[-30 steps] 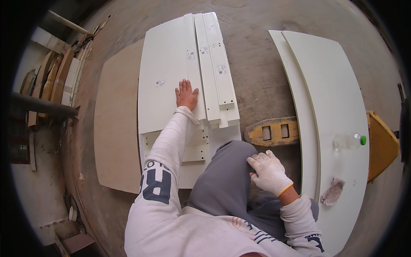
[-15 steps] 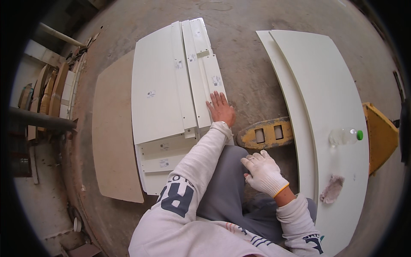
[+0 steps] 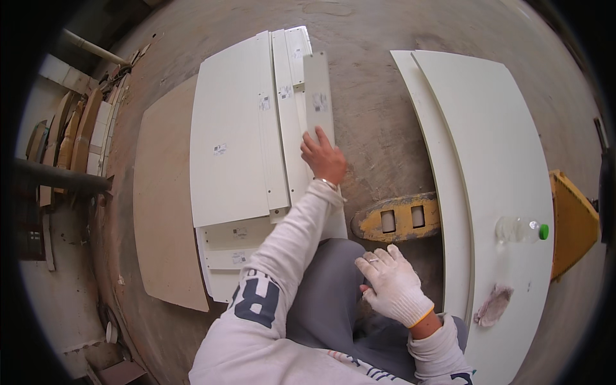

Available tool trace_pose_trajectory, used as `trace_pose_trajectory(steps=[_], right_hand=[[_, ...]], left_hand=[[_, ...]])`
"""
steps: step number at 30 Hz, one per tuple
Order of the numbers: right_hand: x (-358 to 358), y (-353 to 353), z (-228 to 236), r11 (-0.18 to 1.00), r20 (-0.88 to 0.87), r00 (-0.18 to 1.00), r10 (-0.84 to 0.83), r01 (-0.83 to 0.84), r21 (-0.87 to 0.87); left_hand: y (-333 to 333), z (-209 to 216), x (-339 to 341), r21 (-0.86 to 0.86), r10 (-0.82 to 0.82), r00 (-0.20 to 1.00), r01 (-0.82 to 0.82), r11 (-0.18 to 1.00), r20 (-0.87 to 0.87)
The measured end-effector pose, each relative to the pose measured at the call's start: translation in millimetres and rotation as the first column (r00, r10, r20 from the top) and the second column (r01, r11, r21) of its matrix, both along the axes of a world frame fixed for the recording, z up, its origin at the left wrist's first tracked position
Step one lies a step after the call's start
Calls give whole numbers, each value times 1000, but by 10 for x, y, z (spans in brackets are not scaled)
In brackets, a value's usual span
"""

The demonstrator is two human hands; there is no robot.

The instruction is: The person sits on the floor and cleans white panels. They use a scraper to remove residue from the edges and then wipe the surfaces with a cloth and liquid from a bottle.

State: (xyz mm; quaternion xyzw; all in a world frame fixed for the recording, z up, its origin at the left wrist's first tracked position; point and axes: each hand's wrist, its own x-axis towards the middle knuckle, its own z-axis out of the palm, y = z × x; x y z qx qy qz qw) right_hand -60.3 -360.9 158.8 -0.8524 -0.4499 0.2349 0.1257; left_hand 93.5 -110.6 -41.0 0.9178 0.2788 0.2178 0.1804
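Note:
My bare left hand (image 3: 326, 157) grips the near end of a narrow white panel (image 3: 318, 83), its fingers on the top face and the thumb hidden. The panel has a printed label and is raised and tilted over the right edge of a stack of white boards (image 3: 234, 122). Several of the stacked strips bear labels and small drilled holes. In a white knit glove with a yellow cuff, my right hand (image 3: 396, 287) rests over my bent leg, fingers stretched out and nothing visible in them.
A brown board (image 3: 163, 192) lies left of the stack. At right are large white panels (image 3: 494, 141) carrying a green-capped plastic bottle (image 3: 523, 230) and a crumpled glove or rag (image 3: 494, 305). A worn yellow fork (image 3: 398, 217) of metal juts out between the stacks.
My left hand has gone from lying flat on the narrow panel to gripping it. The panel's far end has come up off the stack. My right hand stays at my leg.

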Motion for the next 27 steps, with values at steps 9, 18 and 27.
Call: trace_pose_trajectory(steps=[9, 18, 27], right_hand=[[303, -124, -201, 994, -22, 994, -105, 105, 27], [419, -281, -332, 980, -118, 974, -193, 185, -76], [439, -139, -243, 994, -139, 984, -107, 102, -40]], left_hand=[[1506, 66, 2078, 211, 132, 965, -83, 974, -227], [1467, -104, 2502, 300, 274, 876, -158, 941, -398], [1090, -100, 2020, 430, 258, 898, -87, 899, -358]])
